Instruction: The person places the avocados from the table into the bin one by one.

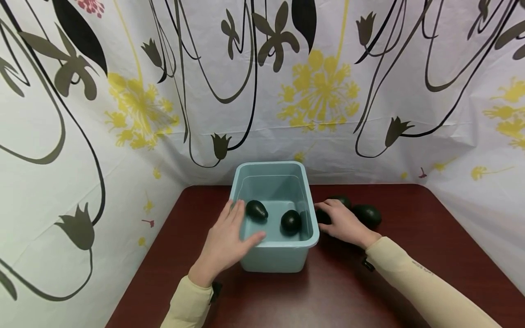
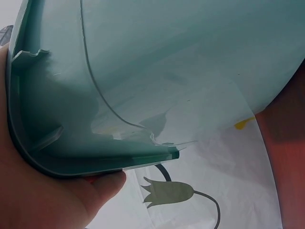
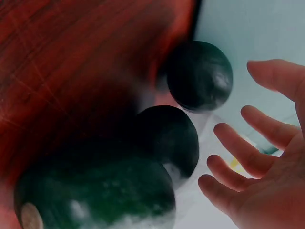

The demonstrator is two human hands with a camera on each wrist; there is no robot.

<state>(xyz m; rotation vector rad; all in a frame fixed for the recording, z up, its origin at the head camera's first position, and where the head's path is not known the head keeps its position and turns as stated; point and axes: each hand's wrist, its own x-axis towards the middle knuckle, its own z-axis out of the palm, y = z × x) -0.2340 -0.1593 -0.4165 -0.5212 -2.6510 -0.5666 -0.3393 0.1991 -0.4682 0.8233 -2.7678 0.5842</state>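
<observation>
A light blue plastic bin (image 1: 272,260) stands on the table with two dark green avocados in it, one at the left (image 1: 256,210) and one at the right (image 1: 291,222). My left hand (image 1: 224,246) rests against the bin's left front rim, fingers extended and thumb over the front edge. To the bin's right, my right hand (image 1: 348,222) is over a group of avocados, partly hiding them. In the right wrist view its fingers are spread, apart from three avocados: one by the bin wall (image 3: 200,76), one in the middle (image 3: 167,140), one nearest (image 3: 97,191).
The dark red-brown wooden table (image 1: 270,300) has a rounded far right corner. Behind and beside it hangs a white cloth (image 1: 246,118) with grey, black and yellow flower prints. Another avocado (image 1: 367,215) lies at the right of the group.
</observation>
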